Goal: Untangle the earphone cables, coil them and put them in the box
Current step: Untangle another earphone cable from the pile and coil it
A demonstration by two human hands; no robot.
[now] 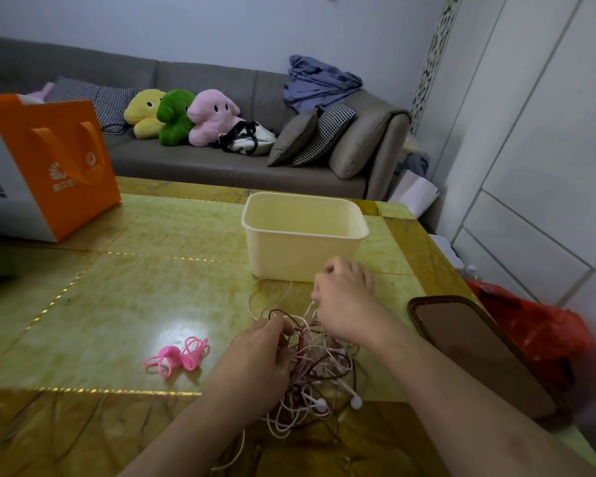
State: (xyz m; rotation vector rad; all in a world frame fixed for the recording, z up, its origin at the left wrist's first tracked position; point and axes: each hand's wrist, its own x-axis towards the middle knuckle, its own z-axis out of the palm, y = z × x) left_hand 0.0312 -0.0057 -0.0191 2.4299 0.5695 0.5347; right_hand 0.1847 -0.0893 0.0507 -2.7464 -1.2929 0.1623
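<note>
On the worktop (117, 304) the left hand (255, 359) grips the cable tangle (320, 366); the right hand (344, 304) pinches one white strand, lifting. Pulling hard could tighten knots or drag the heap against the empty box (303, 232) just behind.

A home living room: grey sofa (200, 160) with plush toys (183, 115), cushions (310, 136), crumpled clothes (317, 80).

A glossy green-gold counter (124, 297) is seen: cream box (303, 235) toward the far edge, cable tangle (317, 359) near the front edge, pink ties (178, 356) beside it, phone (475, 349) at the right edge, orange bag (49, 166) at the far-left corner.
</note>
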